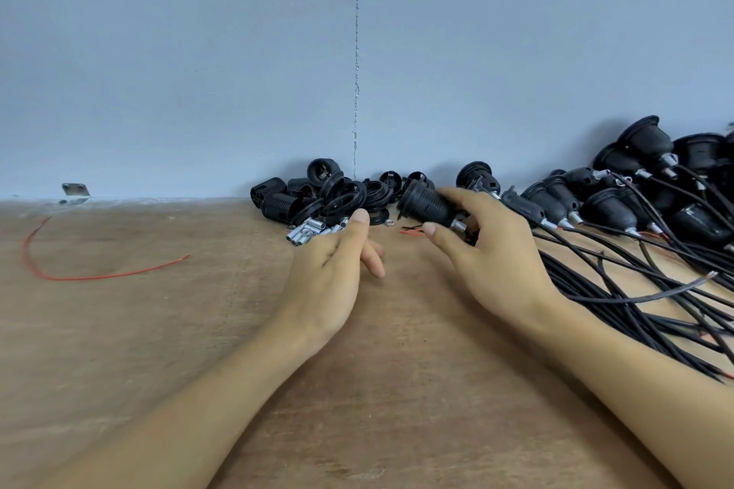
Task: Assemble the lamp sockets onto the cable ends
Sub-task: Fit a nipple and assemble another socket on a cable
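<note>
As you look down through the head camera, your right hand (488, 246) is curled round a black lamp socket (427, 204), thumb under its narrow metal-tipped end and fingers over the top. The socket lies on its side, raised off the worktop (159, 329), with its wide mouth pointing left and away from you. It sits right of centre, just in front of the far wall (198, 52).

Your left hand (337, 270) is just to the left of it, apart from the socket, with loose fingers and thumb raised, and it grips nothing. Its fingertips hang above the wood close to a small heap of metal tubes (308, 232); whether they touch the tubes you cannot tell.

Behind the tubes, against the wall, is a pile of loose socket parts (317, 196). A small nut (390, 222) and short wire offcuts (411, 231) lie between your hands.

To the far right, finished sockets (607, 206) are heaped together, and their black cables (635, 290) trail towards you along the right edge, passing under your right forearm.

On the left, well apart from everything else, a red wire (79, 276) curves across the worktop, and a metal bracket (74, 191) sits at the base of the wall.
</note>
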The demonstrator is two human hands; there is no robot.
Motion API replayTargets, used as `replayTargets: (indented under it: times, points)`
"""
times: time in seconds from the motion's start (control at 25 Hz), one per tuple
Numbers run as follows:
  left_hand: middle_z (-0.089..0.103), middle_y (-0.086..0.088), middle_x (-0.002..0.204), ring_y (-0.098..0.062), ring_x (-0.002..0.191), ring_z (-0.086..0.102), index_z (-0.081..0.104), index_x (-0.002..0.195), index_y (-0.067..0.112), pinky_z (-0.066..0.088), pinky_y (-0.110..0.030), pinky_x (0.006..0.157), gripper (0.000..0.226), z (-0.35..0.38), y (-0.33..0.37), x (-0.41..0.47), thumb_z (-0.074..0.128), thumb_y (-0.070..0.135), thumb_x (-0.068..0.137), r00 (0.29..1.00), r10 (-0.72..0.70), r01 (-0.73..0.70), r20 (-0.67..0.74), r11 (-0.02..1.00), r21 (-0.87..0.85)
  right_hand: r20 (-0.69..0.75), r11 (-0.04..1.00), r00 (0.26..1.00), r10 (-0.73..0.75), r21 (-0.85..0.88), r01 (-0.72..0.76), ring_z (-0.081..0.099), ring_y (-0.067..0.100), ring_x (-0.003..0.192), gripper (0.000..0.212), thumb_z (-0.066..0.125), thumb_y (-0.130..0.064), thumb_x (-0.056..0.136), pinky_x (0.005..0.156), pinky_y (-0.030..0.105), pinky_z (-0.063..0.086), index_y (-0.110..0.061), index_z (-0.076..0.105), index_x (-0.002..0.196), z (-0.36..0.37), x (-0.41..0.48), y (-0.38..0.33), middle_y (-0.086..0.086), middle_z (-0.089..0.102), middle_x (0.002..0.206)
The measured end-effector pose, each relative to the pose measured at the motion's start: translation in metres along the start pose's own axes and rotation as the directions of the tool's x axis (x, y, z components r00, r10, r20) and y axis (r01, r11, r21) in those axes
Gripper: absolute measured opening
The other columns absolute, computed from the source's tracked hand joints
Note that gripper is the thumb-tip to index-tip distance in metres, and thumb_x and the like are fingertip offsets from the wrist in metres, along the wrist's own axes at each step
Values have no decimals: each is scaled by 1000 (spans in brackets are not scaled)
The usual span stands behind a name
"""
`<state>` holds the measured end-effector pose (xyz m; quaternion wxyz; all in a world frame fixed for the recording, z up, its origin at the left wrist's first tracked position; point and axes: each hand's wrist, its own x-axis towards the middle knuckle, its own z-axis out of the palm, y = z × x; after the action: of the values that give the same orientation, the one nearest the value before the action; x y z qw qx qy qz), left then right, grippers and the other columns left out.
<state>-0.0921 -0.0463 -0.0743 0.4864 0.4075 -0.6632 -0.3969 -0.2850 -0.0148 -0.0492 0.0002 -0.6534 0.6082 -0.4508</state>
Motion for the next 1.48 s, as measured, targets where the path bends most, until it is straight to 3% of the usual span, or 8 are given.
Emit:
replayTargets:
  times: [0.16,0.24,0.44,0.68,0.84,1.08,1.28,1.48]
  points:
    - [77,8,82,-2,88,69,72,59,19,50,-41,98,71,2,0,0,31,60,99,999,21,-22,33,999,38,-213,996,973,85,27,-81,50,-4,85,45,67,-16,92,79,-10,24,-15,58,136,-10,21,7,-2,52,119]
    - [77,7,81,-5,88,69,72,59,22,50,-38,94,70,3,0,0,29,62,97,999,23,-26,43,998,62,-295,987,941,163,44,-157,50,3,101,44,60,-9,95,84,-9,21,-8,54,139,-18,31,16,7,50,131]
    - [77,6,77,-3,82,69,73,59,25,47,-24,80,67,4,1,0,30,61,96,998,32,-36,54,998,57,-160,959,952,259,-70,-273,43,27,126,36,53,-7,96,92,15,26,-1,52,131,-27,38,42,16,45,142]
    - [77,6,76,4,82,67,75,62,19,46,-11,78,65,3,7,-3,37,50,105,998,11,-17,64,996,91,-19,977,998,58,-206,-61,36,28,142,42,58,-12,94,119,34,24,-5,58,136,-7,19,27,13,45,151]
    - [63,0,59,-3,54,51,74,68,16,39,-15,57,47,0,12,-7,53,40,103,993,43,-72,106,956,284,18,937,988,-154,-313,152,25,28,149,37,64,-17,92,124,44,13,-13,65,129,11,5,10,11,43,154]
    - [62,-3,63,-13,57,54,68,73,13,40,-25,57,36,3,10,-9,62,38,98,987,65,-120,146,906,405,116,921,958,-261,-266,283,45,27,136,22,66,-10,91,117,47,31,-11,76,110,12,0,0,6,66,126]
    - [69,12,72,-6,72,64,72,77,26,51,-31,71,13,5,9,-7,72,24,90,983,77,-136,166,913,385,268,919,900,-343,-104,381,64,19,101,17,61,-13,92,87,41,53,-15,74,104,14,-7,-7,-3,70,106]
    - [67,12,77,-6,77,61,71,80,29,52,-29,72,21,4,5,-4,68,8,85,990,106,-136,88,863,487,261,962,955,-142,-190,196,62,20,98,19,60,-18,94,87,40,52,-16,72,108,30,4,-2,-2,63,110]
